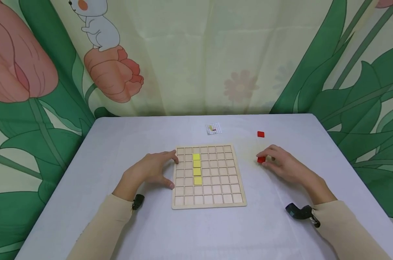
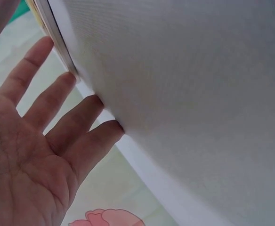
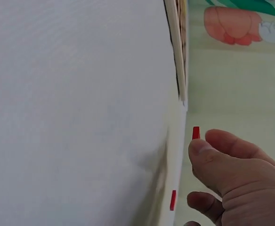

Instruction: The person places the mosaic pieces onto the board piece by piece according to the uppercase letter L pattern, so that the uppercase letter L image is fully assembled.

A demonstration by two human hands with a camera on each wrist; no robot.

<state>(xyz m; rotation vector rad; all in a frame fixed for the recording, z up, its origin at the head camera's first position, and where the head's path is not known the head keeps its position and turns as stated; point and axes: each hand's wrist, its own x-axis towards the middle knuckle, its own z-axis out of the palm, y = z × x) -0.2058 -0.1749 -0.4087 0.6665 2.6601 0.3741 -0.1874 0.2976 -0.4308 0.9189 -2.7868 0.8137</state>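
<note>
A square wooden grid board (image 1: 216,189) lies on the table, with several yellow tiles (image 1: 197,172) in one column of its cells. At the board's left edge rests my left hand (image 1: 150,169), its index finger and thumb touching the frame. The left wrist view shows that hand's spread fingers (image 2: 76,125). Right of the board, my right hand (image 1: 285,164) pinches a red tile (image 1: 260,159) between thumb and fingers. In the right wrist view this red tile (image 3: 196,133) stands clear of the table surface. A second red tile (image 1: 260,134) lies farther back.
Behind the board lies a small printed grid card (image 1: 213,128) with coloured squares. A white cloth covers the table (image 1: 134,130). The patterned curtain (image 1: 196,65) hangs along the table's far edge.
</note>
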